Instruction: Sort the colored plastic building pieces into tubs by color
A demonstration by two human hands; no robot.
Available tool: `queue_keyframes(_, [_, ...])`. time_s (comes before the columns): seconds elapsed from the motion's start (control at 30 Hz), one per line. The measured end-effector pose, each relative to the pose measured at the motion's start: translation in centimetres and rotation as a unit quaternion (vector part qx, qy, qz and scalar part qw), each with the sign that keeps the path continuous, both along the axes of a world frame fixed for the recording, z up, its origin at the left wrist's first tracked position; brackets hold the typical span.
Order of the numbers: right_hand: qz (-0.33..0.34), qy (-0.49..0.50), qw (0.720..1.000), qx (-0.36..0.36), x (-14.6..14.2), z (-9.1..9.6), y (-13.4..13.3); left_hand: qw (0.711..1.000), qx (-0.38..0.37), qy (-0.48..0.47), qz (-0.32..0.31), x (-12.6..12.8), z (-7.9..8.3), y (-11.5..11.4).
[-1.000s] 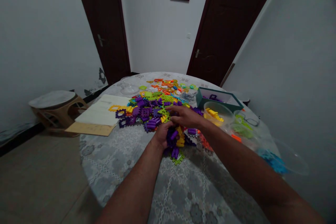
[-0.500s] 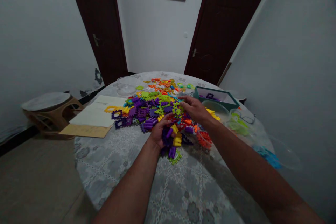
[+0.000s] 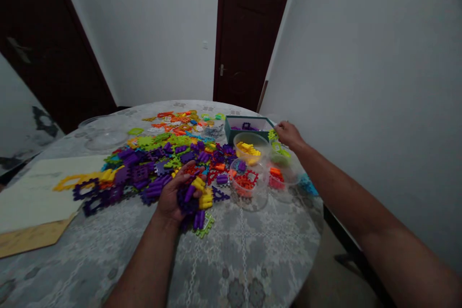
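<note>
My left hand is cupped palm up at the near edge of the pile, its fingers curled round several dark purple and yellow plastic building pieces. More purple and lime green pieces lie on the cloth just below it. Out to the right, my right hand pinches a lime green building piece. It is over a clear bowl with lime green pieces in it. The large mixed pile of building pieces spreads to the left, mostly purple and green.
Clear bowls hold yellow pieces, red-orange pieces and blue pieces. Behind them stands a dark green box with purple pieces inside. Paper sheets and clear lids lie on the left of the round table.
The view has turned to the right. My right hand has moved from above the pile rightward to the bowl of green pieces, carrying a green piece. My left hand still holds its pieces.
</note>
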State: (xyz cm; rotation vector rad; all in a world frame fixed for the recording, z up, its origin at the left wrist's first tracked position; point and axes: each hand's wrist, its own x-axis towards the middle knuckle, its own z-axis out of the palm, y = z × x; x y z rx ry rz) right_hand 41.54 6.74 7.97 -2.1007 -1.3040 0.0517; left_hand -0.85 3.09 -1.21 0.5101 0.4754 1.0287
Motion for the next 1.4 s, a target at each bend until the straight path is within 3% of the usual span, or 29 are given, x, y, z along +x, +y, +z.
queue_keyframes(0.1, [-0.045,-0.05,0.997,-0.042,3.4,-0.1,-0.6,1.0,-0.007,0.003,0.007,0.1,0.2,0.0])
queue_keyframes(0.23, [-0.071,-0.117,0.986,-0.092,5.2,-0.8,-1.5,1.0,-0.011,0.01,0.005,0.1,0.3,0.0])
queue_keyframes(0.43, [-0.075,-0.174,0.971,-0.145,5.1,-1.4,-2.3,1.0,-0.014,0.008,0.009,0.1,0.3,0.1])
queue_keyframes(0.63, [-0.071,-0.205,0.965,-0.149,3.6,-0.2,-3.4,1.0,-0.01,0.006,-0.005,0.0,0.1,0.1])
queue_keyframes(0.77, [-0.004,-0.226,0.969,-0.097,-0.5,0.7,-4.2,1.0,-0.012,-0.01,-0.002,0.1,0.0,-0.1])
queue_keyframes(0.87, [0.127,-0.205,0.971,-0.01,-5.8,1.0,-5.1,1.0,-0.017,-0.023,-0.011,0.2,-0.1,-0.2])
queue_keyframes(1.0, [0.348,-0.126,0.928,0.046,-13.8,0.8,-6.8,0.999,-0.015,-0.031,-0.008,0.2,-0.4,-0.1])
queue_keyframes(1.07, [0.42,-0.099,0.901,0.046,-17.2,0.3,-7.0,0.999,-0.01,-0.033,-0.015,0.1,-0.5,-0.1])
queue_keyframes(1.13, [0.449,-0.088,0.888,0.042,-20.0,-0.4,-6.6,0.999,0.003,-0.034,-0.027,0.1,-0.7,-0.1])
queue_keyframes(1.23, [0.45,-0.068,0.89,0.023,-22.7,-1.3,-5.2,0.998,0.032,-0.033,-0.044,0.2,-0.9,-0.1])
queue_keyframes(1.33, [0.458,-0.022,0.889,-0.009,-24.2,-1.9,-3.9,0.996,0.049,-0.034,-0.063,0.1,-0.7,-0.4])
queue_keyframes(1.4, [0.489,0.028,0.87,-0.059,-24.6,-2.1,-3.3,0.995,0.057,-0.033,-0.074,0.1,-0.4,-0.6])
